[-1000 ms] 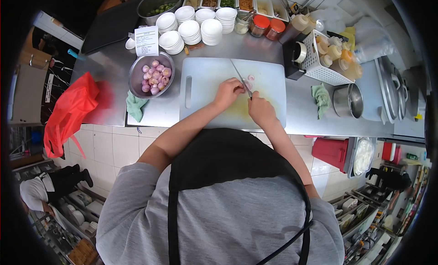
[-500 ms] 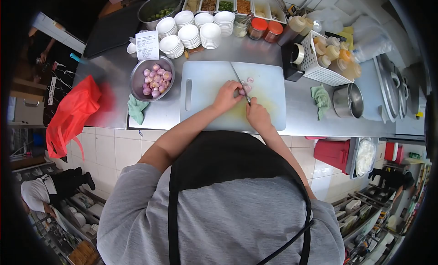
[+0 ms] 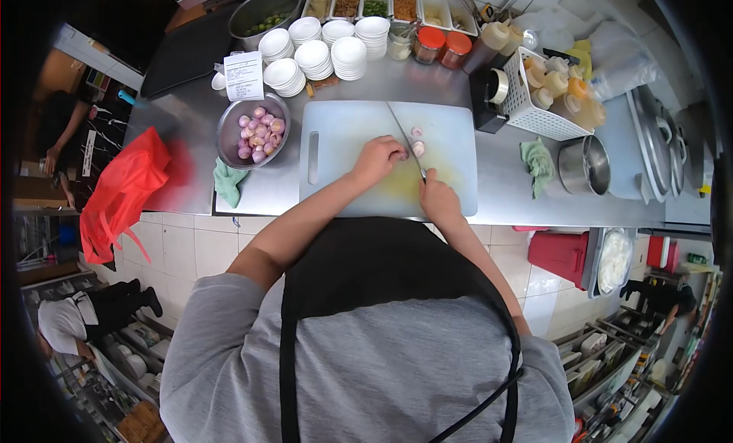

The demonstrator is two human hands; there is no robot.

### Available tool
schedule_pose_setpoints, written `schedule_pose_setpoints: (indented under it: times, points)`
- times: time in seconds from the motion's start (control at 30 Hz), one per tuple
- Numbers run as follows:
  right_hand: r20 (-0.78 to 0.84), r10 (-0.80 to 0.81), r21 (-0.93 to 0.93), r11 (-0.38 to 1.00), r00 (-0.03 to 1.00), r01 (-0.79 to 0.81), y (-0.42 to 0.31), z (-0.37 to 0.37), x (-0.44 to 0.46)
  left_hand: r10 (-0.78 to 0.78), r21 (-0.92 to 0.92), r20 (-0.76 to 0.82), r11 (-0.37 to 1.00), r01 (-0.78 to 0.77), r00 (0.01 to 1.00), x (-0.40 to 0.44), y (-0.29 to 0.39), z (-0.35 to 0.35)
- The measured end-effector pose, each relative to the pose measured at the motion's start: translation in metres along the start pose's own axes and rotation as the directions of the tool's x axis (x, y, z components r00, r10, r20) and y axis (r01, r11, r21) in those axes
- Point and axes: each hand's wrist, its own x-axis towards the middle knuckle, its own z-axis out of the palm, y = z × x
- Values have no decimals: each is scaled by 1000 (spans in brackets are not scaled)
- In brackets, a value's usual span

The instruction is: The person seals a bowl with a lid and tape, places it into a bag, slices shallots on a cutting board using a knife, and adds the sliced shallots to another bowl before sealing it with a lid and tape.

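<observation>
Knife (image 3: pixel 405 138), upper centre of frame | right hand (image 3: pixel 440 199) wraps its handle | left hand (image 3: pixel 375 161) pinches shallot (image 3: pixel 403 155) on white cutting board (image 3: pixel 452 126), left of blade | cut shallot pieces (image 3: pixel 418 148) now lie apart from it, right of blade; another cut seems finished

One held knife (image 3: pixel 403 130); seven bowl stacks (image 3: pixel 314 59); two red-lidded jars (image 3: pixel 429 45); two green cloths (image 3: pixel 227 183).
</observation>
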Motion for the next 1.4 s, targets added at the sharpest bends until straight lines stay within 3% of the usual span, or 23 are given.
schedule_pose_setpoints:
  times: [0.23,0.3,0.37,0.8,1.03,1.13,1.33,1.4]
  points:
    - [22,-38,-101,994,999,41,-14,-23,-1,-15,61,18,998,14,1000,6,11,6]
    - [44,23,-119,993,999,-17,-16,-14,-1,-14,51,13,999,13,1000,9,8,7]
    - [54,26,-130,991,998,-19,-17,-15,7,65,27,-32,998,-64,997,7,0,12]
    - [81,-21,-169,985,997,34,-22,-27,12,-38,-62,-14,997,37,999,7,-3,12]
    - [6,3,-137,991,1000,-3,-15,-5,9,-13,-74,-43,997,10,999,5,-10,15]
    - [9,-58,-170,984,998,58,-19,-18,12,-13,-99,-44,995,9,999,4,-12,17]
    - [7,16,-134,991,1000,-15,-16,-1,11,-9,-98,-60,995,3,998,4,-10,15]
    - [-3,-44,-154,987,999,43,-20,-13,13,-15,-77,-57,997,11,998,1,-11,17]
